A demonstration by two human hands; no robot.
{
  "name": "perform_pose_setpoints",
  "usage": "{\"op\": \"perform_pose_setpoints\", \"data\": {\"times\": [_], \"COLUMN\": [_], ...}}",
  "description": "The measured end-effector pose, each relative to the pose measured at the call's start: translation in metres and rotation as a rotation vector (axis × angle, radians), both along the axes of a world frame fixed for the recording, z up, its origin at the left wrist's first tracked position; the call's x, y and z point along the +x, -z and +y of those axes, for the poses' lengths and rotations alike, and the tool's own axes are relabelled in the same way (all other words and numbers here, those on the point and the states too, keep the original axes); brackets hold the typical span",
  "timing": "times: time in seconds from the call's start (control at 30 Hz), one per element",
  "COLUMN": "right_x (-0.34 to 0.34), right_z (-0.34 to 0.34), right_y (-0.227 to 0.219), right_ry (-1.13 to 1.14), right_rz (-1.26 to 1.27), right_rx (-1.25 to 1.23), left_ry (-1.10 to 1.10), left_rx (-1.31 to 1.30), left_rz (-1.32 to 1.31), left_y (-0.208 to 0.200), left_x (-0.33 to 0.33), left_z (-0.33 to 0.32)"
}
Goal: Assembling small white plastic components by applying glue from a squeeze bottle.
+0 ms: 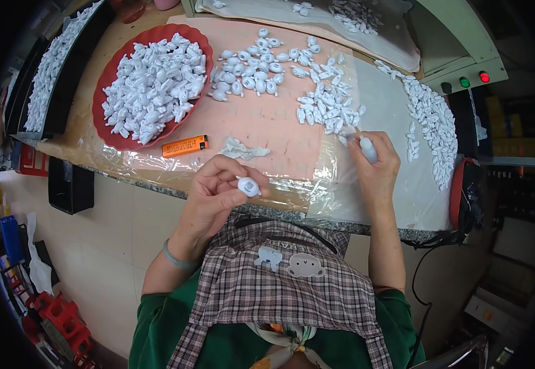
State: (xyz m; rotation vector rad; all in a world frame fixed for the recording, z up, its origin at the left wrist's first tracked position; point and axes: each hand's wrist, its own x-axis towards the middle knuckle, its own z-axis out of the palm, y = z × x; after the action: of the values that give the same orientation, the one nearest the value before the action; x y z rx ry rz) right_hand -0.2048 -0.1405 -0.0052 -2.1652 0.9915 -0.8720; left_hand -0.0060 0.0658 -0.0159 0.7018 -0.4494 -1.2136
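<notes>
Checked apron cloth [279, 289] lies nearest, at 6 o'clock, with green sleeves [169, 326] showing on either side. Both bare hands are raised at the work table, well apart from each other.

Just off the centre at 9 o'clock, the left hand [215, 187] pinches a small white figure [249, 187] between thumb and fingers, its dark-printed side turned up. That forearm slants in from 7 o'clock toward 1 o'clock, a pale bracelet [179, 258] around it below the wrist, the remaining fingers curled behind the thumb. At 3 o'clock, the right hand [383, 169] is closed around a small bottle [369, 152], whose white tip tilts toward 11 o'clock; its forearm rises almost straight toward 12.

From the left hand, crumpled tissue [243, 149] lies close by at 1 o'clock, and an orange lighter [185, 146] between 10 and 11.

Farther out from the centre, a scalloped red bowl [99, 114] at 10 o'clock is heaped with white pieces, with a long black tray [64, 107] of more beyond it. Rounded figures [249, 69] spread at 12, slimmer pieces [327, 101] at 1, and a long pile [432, 120] past 2. A pale green housing [461, 49] with coloured buttons stands at 2.
</notes>
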Motion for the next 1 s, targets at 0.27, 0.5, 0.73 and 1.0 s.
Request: {"op": "perform_pose_setpoints", "data": {"times": [0.27,0.5,0.73,1.0], "right_x": [0.002,0.008,0.010,0.011], "right_z": [-0.003,0.030,0.051,0.061], "right_y": [0.013,-0.016,-0.026,-0.026], "right_ry": [0.002,-0.111,-0.272,-0.378], "right_rz": [0.183,-0.104,-0.278,-0.216], "right_rx": [-0.168,0.523,0.759,0.518], "left_ry": [0.081,0.111,0.083,0.132], "left_rx": [0.104,0.121,0.119,0.116], "left_rz": [-0.072,-0.081,-0.141,-0.121], "left_y": [0.002,0.003,-0.002,-0.004], "left_x": [-0.011,-0.013,-0.013,-0.015], "left_z": [-0.012,-0.012,-0.015,-0.013]}}
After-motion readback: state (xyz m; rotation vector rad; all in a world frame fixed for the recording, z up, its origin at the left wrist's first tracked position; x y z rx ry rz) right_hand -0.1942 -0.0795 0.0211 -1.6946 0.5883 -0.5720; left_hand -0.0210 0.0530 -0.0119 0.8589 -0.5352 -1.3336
